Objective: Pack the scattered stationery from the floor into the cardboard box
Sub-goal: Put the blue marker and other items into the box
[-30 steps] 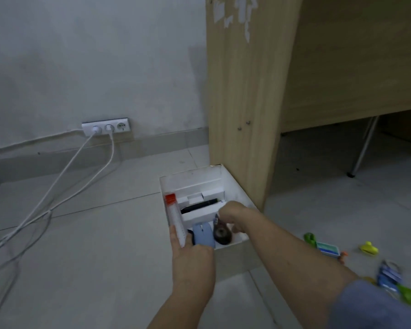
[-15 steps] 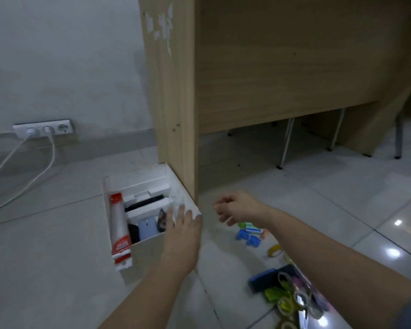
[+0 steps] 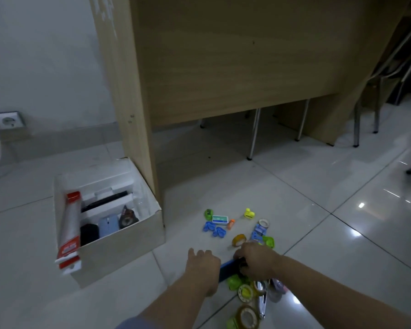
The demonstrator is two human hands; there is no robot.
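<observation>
The cardboard box [image 3: 119, 248] stands on the floor beside a wooden desk panel. It holds a red and white tube [image 3: 69, 229], a black item [image 3: 89, 233], a light blue item [image 3: 108, 225] and a dark tape dispenser [image 3: 127, 218]. To its right, small stationery lies scattered: blue clips [image 3: 214, 230], a green sharpener [image 3: 208, 214], a yellow piece [image 3: 249, 213] and tape rolls [image 3: 246, 292]. My right hand [image 3: 256, 258] grips the right end of a flat blue object [image 3: 230, 269] on the floor. My left hand [image 3: 203, 264] rests at its left end, fingers stretched forward.
The wooden desk [image 3: 223, 67] rises right behind the box and the scattered pile. Metal chair legs [image 3: 253, 136] stand under and to the right of it. A wall socket [image 3: 8, 119] with a white cable sits at far left. Glossy floor tiles lie all around.
My view has swung right and down from the box to the pile. Both hands left the box; the right one now holds the blue object, the left lies beside it.
</observation>
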